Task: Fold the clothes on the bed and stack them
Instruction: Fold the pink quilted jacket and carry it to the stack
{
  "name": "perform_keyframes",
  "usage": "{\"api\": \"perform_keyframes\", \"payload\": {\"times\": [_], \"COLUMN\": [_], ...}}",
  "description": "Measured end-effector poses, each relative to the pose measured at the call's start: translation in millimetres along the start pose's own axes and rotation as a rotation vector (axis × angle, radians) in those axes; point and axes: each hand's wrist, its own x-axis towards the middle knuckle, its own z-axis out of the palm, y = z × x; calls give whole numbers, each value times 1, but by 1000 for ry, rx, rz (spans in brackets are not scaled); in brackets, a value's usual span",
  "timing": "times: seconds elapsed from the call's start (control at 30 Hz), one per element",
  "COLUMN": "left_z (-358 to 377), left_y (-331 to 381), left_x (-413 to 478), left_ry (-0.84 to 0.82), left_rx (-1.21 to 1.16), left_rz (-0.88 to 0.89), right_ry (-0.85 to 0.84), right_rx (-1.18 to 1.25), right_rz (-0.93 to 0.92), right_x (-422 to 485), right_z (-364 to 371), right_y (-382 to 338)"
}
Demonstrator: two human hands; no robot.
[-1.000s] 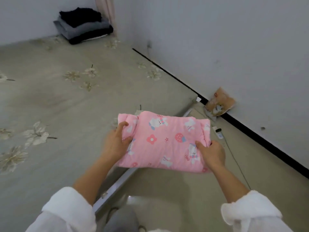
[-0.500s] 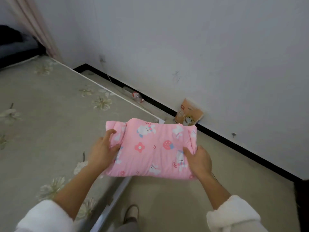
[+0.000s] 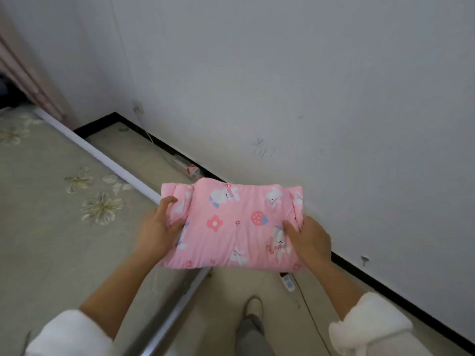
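Head camera, looking down: a folded pink garment point(image 3: 236, 224), padded and printed with white rabbits, a flower and a strawberry, is held up in the air between both hands, over the corner of the bed point(image 3: 51, 227) and the strip of floor point(image 3: 226, 299) beside it, and touches neither. The left hand point(image 3: 156, 231) grips the garment's left end, its thumb on top and its fingers point(image 3: 168, 201) curled over the rolled edge. The right hand point(image 3: 312, 240) grips the right end, with its thumb pressed flat on the top face and the rest of its fingers hidden under the cloth. Both forearms are bare, with white fluffy sleeves point(image 3: 370, 327) pushed up toward the elbows. The bed carries a pale cover with a stitched flower pattern, and its light metal frame edge point(image 3: 177, 312) runs aslant under the garment. A grey-white wall point(image 3: 282, 86) fills the upper part of the view, with a black skirting strip point(image 3: 385, 286) along its foot. A clear plastic bottle point(image 3: 189, 168) with a red label lies on the floor against that strip, just beyond the garment. A pink curtain point(image 3: 30, 78) hangs at the upper left. Below the garment, a light shoe point(image 3: 253, 308) and a grey trouser leg stand on the floor, near a small white and blue object point(image 3: 288, 282) and a thin cable point(image 3: 312, 319).
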Motion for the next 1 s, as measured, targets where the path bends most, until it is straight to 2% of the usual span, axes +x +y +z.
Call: {"api": "perform_keyframes", "payload": {"times": [0.2, 0.4, 0.77, 1.0], "left_z": [53, 63, 32, -11], "left_y": [59, 66, 19, -26], "left_x": [82, 153, 306, 367], "left_ry": [59, 175, 360, 445], "left_rx": [0, 4, 59, 45], "left_rz": [-95, -211, -363, -526], "right_ry": [-44, -123, -211, -350], "right_rx": [-68, -95, -171, -46], "right_rz": [-122, -267, -495, -649], "right_x": [154, 264, 419, 474], "right_z": [-20, -4, 62, 100], "right_y": [6, -40, -202, -324]}}
